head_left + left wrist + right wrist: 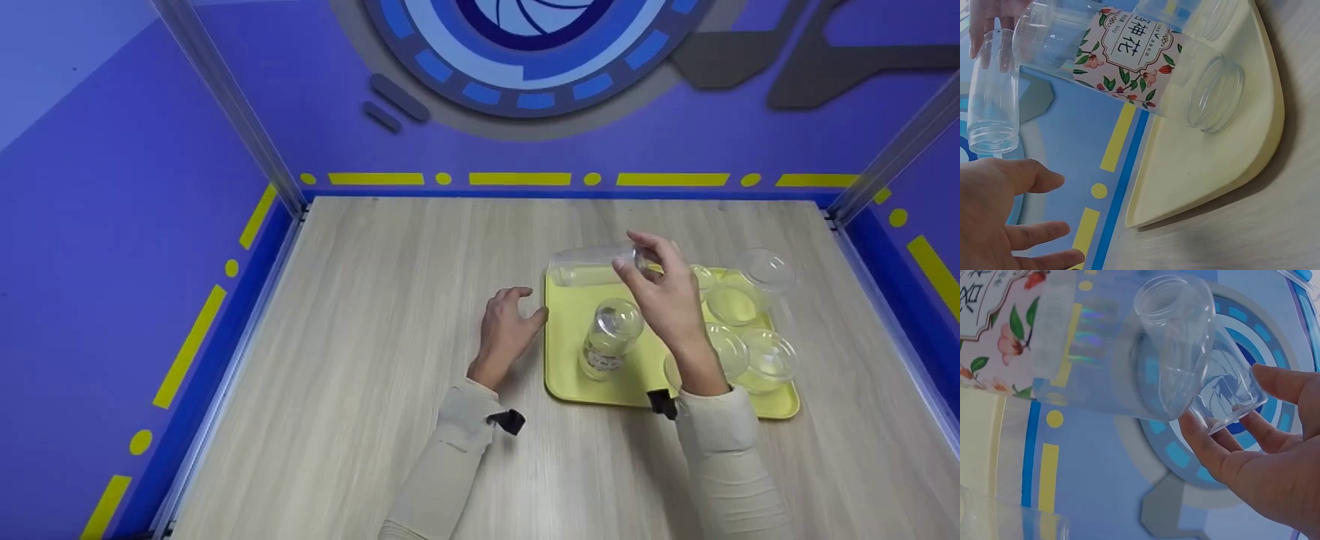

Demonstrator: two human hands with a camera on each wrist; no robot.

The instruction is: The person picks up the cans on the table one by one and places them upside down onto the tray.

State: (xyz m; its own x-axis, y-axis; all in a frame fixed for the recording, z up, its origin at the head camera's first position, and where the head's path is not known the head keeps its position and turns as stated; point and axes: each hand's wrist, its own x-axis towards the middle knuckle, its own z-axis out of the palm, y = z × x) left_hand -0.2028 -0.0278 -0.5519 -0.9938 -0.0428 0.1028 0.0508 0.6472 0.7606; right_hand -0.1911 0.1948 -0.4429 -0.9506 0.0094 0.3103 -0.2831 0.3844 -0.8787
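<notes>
My right hand [670,300] pinches the base end of a clear plastic jar [589,268] between thumb and fingers. In the head view this jar lies sideways above the back of the yellow tray [564,367], its mouth pointing left. The left hand [510,330] is beside the tray's left rim, fingers spread and holding nothing. In the left wrist view, the held jar's threaded mouth is near that hand's thumb [1044,179]. A second clear jar [611,337], with a pink floral label [1129,59], stands upside down on the tray between the hands.
Several more clear jars [771,356] stand bottom-up on the right part of the tray, some partly behind my right forearm. The wooden table [375,337] is bordered by blue panels [150,225] at the back and sides.
</notes>
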